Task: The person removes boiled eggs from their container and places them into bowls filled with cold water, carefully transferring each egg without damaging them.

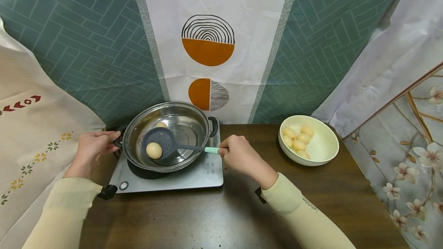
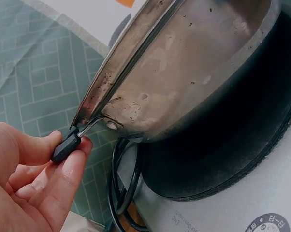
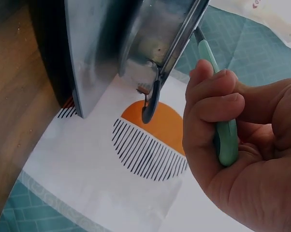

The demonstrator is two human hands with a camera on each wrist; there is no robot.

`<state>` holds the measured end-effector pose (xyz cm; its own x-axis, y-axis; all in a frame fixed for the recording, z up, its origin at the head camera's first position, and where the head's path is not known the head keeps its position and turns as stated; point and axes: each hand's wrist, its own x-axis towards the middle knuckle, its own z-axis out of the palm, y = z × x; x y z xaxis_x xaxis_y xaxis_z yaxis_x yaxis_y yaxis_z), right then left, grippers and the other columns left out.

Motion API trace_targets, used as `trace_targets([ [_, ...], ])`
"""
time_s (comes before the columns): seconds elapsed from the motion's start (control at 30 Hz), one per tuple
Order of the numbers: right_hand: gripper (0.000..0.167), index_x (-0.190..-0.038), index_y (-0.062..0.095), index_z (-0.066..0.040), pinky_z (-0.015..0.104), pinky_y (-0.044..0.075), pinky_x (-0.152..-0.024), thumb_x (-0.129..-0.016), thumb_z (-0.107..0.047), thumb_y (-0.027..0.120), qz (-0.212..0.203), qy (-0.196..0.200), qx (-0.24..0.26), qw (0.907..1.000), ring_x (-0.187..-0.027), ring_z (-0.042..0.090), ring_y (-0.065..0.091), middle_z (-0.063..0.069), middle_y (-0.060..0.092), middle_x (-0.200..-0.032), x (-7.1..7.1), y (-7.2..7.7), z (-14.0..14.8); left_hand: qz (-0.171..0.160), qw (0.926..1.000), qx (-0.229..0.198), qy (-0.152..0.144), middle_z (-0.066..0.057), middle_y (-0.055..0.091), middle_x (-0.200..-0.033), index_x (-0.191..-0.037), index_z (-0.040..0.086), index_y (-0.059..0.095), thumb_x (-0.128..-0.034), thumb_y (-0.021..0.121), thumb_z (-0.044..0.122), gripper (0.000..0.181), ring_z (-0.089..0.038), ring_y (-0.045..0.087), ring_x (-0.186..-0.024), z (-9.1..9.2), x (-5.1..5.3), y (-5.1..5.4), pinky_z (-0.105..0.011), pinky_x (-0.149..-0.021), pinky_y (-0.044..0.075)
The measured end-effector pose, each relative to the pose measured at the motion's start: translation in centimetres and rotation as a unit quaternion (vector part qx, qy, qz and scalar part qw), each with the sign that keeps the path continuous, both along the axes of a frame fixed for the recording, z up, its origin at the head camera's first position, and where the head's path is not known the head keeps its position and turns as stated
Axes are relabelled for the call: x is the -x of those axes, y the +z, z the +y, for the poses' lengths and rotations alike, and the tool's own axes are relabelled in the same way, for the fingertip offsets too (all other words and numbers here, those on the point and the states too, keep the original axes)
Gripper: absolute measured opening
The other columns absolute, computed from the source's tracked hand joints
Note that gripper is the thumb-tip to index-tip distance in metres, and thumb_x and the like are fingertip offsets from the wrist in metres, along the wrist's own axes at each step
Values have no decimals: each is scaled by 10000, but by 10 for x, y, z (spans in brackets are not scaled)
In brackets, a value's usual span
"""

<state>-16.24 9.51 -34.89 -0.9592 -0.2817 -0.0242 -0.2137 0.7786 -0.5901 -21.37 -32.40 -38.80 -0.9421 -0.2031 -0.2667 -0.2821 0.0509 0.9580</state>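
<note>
A steel pot point(image 1: 199, 116) stands over the induction cooker point(image 1: 166, 185). My left hand point(image 1: 95, 147) pinches the black side handle point(image 2: 65, 147) of the pot between thumb and fingers. The right hand point(image 1: 240, 155) grips the mint-green handle point(image 3: 226, 140) of a dark slotted skimmer point(image 1: 166, 137), fingers curled round it. On the skimmer's head, over the inside of the pot, sits a pale brown egg point(image 1: 154, 150). Another egg point(image 1: 160, 125) shows behind the skimmer, partly hidden by it. Whether the skimmer touches the pot's bottom I cannot tell.
A cream bowl point(image 1: 323, 145) with several eggs point(image 1: 299, 145) stands at the right on the dark wooden table point(image 1: 166, 218). Black cable point(image 2: 114, 181) lies by the cooker's left side. Patterned cloth hangs behind and at both sides.
</note>
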Motion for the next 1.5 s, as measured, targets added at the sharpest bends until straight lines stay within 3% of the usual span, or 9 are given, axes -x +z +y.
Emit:
trace_targets([
  [0.63,209,-680,674,-172,231,409,-517,-874,-107,634,256,-278,115,9992,-596,127,484,-57,584,-628,2,10,16,-72,9998,152,52,66,681,-675,-737,224,708,-813,731,233,80,-83,669,-604,1,0,1,-243,-587,597],
  [1.2,157,-769,708,-158,246,439,-525,-898,-154,619,195,-520,230,9982,-653,141,514,-11,648,-713,-1,22,51,-152,9993,323,84,77,670,-665,-751,231,691,-837,707,229,87,-76,664,-604,3,0,2,-238,-594,598],
  [1.5,138,-827,717,-141,248,438,-528,-906,-166,607,198,-709,138,9972,-666,146,519,11,675,-781,-3,27,73,-137,9997,186,100,74,677,-669,-742,222,703,-825,720,220,85,-80,666,-601,0,1,0,-243,-587,598],
])
